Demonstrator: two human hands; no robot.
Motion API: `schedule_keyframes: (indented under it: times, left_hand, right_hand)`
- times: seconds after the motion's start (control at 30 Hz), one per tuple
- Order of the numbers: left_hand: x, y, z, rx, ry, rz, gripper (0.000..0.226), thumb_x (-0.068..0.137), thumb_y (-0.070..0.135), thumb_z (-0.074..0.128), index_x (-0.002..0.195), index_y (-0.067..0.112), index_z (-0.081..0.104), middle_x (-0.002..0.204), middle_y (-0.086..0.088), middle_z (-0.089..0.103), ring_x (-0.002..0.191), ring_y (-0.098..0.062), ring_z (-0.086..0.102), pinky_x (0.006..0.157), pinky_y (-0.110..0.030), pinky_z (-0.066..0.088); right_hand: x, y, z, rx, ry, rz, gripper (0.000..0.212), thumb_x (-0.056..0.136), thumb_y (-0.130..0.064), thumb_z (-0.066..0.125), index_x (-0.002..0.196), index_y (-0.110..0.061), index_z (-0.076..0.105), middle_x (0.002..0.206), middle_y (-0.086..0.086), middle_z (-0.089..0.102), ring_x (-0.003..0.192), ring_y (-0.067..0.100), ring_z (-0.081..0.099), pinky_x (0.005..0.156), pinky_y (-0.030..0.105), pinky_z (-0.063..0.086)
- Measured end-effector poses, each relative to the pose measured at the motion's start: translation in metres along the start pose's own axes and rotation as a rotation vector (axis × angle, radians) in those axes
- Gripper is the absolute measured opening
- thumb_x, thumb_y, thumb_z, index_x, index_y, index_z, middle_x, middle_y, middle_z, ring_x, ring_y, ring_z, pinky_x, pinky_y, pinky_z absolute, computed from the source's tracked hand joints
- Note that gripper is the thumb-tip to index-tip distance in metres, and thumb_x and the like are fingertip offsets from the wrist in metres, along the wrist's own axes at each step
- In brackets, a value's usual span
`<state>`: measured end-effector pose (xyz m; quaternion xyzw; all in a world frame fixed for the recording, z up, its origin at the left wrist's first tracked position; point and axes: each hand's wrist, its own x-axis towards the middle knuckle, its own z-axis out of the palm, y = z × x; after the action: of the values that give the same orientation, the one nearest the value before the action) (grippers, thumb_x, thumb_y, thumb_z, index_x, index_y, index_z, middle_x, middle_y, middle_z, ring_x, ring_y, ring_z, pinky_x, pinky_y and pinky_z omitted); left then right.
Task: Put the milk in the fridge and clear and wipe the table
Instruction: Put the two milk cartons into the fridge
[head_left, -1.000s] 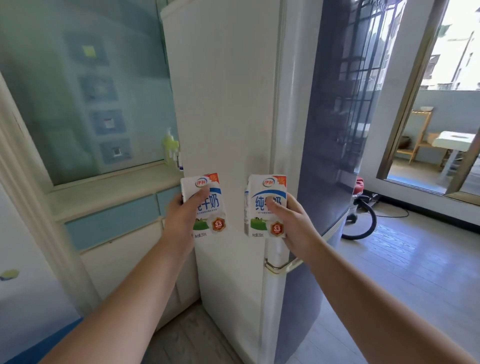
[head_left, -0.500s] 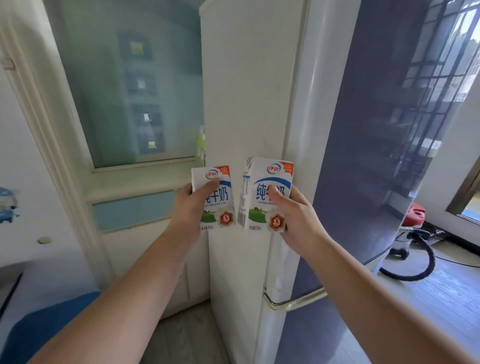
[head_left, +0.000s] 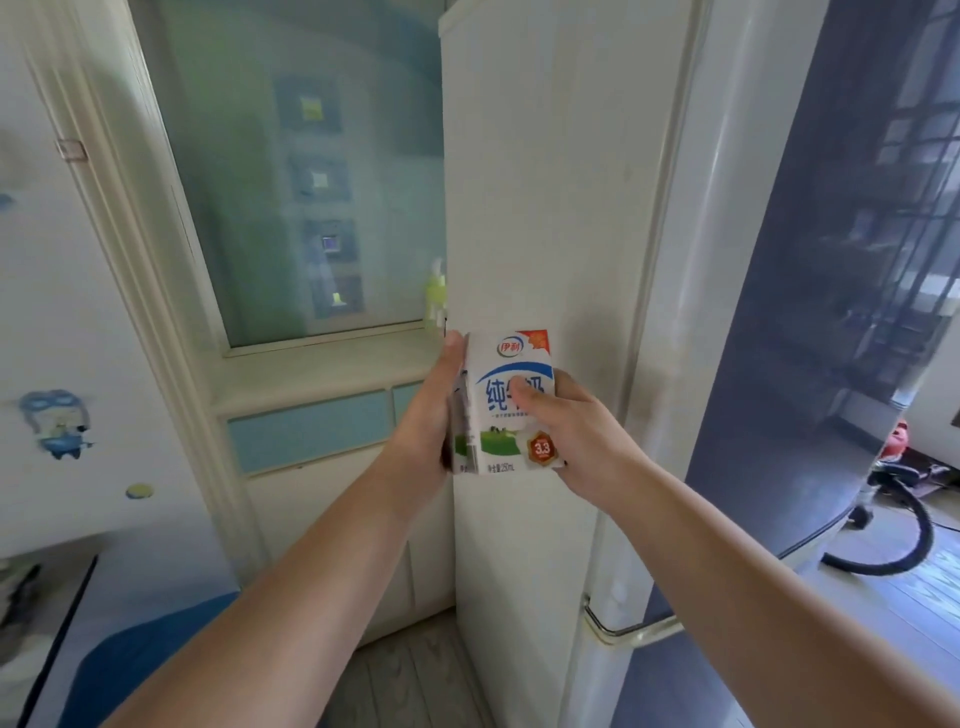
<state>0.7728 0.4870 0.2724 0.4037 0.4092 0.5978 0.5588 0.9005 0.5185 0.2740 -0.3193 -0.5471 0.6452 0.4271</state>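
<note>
head | left grip (head_left: 426, 426) wraps the left milk carton (head_left: 461, 444), which is mostly hidden behind the palm | right grip (head_left: 576, 436) clasps the right milk carton (head_left: 501, 364), thumb across its printed front | both cartons upright, pressed side by side, held in the air just before the closed fridge (head_left: 545, 208), above its door handle (head_left: 623, 631)
</note>
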Motion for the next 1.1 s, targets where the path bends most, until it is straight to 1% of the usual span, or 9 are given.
schedule_keyframes:
  times: [0.2, 0.3, 0.47, 0.57, 0.63, 0.73, 0.83, 0.97, 1.1]
  left_hand:
    - [0.003, -0.009, -0.013, 0.029, 0.014, 0.068, 0.066, 0.063, 0.056, 0.072, 0.116, 0.018, 0.063, 0.108, -0.012, 0.07, 0.097, -0.032, 0.068, 0.083, -0.046, 0.054]
    - [0.006, -0.01, -0.014, -0.061, 0.011, 0.081, 0.033, 0.074, 0.032, 0.066, 0.102, 0.015, 0.067, 0.092, -0.011, 0.073, 0.078, -0.027, 0.071, 0.063, -0.035, 0.057]
    - [0.009, -0.017, -0.018, -0.16, 0.073, 0.008, 0.017, 0.087, 0.018, 0.049, 0.095, 0.012, 0.063, 0.08, -0.009, 0.074, 0.067, -0.023, 0.07, 0.059, -0.033, 0.056]
    - [0.01, -0.022, -0.02, -0.195, 0.105, -0.031, 0.014, 0.087, 0.017, 0.051, 0.094, 0.014, 0.063, 0.078, -0.007, 0.074, 0.065, -0.022, 0.07, 0.058, -0.033, 0.057]
    - [0.01, -0.024, -0.02, -0.216, 0.113, -0.031, 0.016, 0.086, 0.018, 0.051, 0.097, 0.014, 0.062, 0.077, -0.006, 0.074, 0.064, -0.022, 0.07, 0.058, -0.033, 0.057]
    - [0.01, -0.028, -0.019, -0.189, 0.117, -0.028, 0.022, 0.086, 0.02, 0.051, 0.103, 0.012, 0.062, 0.081, -0.007, 0.073, 0.066, -0.022, 0.07, 0.064, -0.033, 0.055]
    - [0.008, -0.031, -0.016, -0.172, 0.093, -0.027, 0.021, 0.086, 0.019, 0.05, 0.102, 0.012, 0.063, 0.08, -0.007, 0.073, 0.066, -0.022, 0.07, 0.062, -0.031, 0.056]
    - [0.001, -0.033, -0.011, -0.139, 0.059, -0.018, 0.018, 0.088, 0.018, 0.047, 0.095, 0.013, 0.063, 0.078, -0.006, 0.073, 0.065, -0.021, 0.069, 0.062, -0.031, 0.056]
    - [-0.004, -0.038, -0.008, -0.126, 0.039, -0.039, 0.02, 0.089, 0.02, 0.046, 0.094, 0.013, 0.064, 0.077, -0.006, 0.073, 0.065, -0.02, 0.07, 0.064, -0.031, 0.055]
  right_hand:
    - [0.007, 0.004, 0.017, -0.106, 0.036, -0.024, 0.031, 0.091, -0.021, 0.057, 0.12, -0.016, 0.05, 0.109, 0.01, 0.068, 0.096, 0.028, 0.066, 0.088, 0.049, 0.053]
    - [0.011, 0.007, 0.021, -0.152, 0.041, -0.011, 0.029, 0.093, -0.027, 0.053, 0.121, -0.02, 0.051, 0.109, 0.007, 0.068, 0.095, 0.025, 0.067, 0.087, 0.047, 0.053]
    - [0.003, 0.011, 0.0, -0.286, 0.047, -0.107, 0.026, 0.098, -0.033, 0.038, 0.12, -0.028, 0.052, 0.12, -0.001, 0.062, 0.112, 0.015, 0.057, 0.099, 0.042, 0.045]
    - [-0.012, 0.014, -0.032, -0.701, 0.17, -0.455, 0.027, 0.096, -0.019, 0.047, 0.122, -0.018, 0.056, 0.113, -0.003, 0.062, 0.103, 0.013, 0.059, 0.086, 0.027, 0.047]
    - [-0.02, 0.019, -0.059, -1.163, 0.203, -0.772, 0.022, 0.091, -0.013, 0.05, 0.108, -0.012, 0.064, 0.097, 0.001, 0.066, 0.09, 0.021, 0.063, 0.077, 0.031, 0.05]
    - [-0.021, 0.032, -0.099, -1.932, 0.047, -1.074, 0.017, 0.073, -0.011, 0.061, 0.086, -0.015, 0.071, 0.089, 0.003, 0.067, 0.091, 0.025, 0.064, 0.094, 0.043, 0.041]
    - [-0.021, 0.032, -0.112, -2.44, -0.159, -0.87, 0.015, 0.069, -0.019, 0.06, 0.079, -0.02, 0.071, 0.087, 0.001, 0.065, 0.101, 0.026, 0.061, 0.11, 0.048, 0.011]
    - [-0.024, 0.017, -0.096, -2.695, -0.299, -0.585, 0.013, 0.064, -0.027, 0.066, 0.075, -0.023, 0.072, 0.079, -0.002, 0.061, 0.089, 0.023, 0.059, 0.103, 0.049, 0.024]
    - [-0.018, 0.016, -0.095, -2.887, -0.354, -0.515, 0.026, 0.075, -0.029, 0.064, 0.099, -0.022, 0.067, 0.105, 0.002, 0.06, 0.106, 0.028, 0.052, 0.11, 0.054, 0.024]
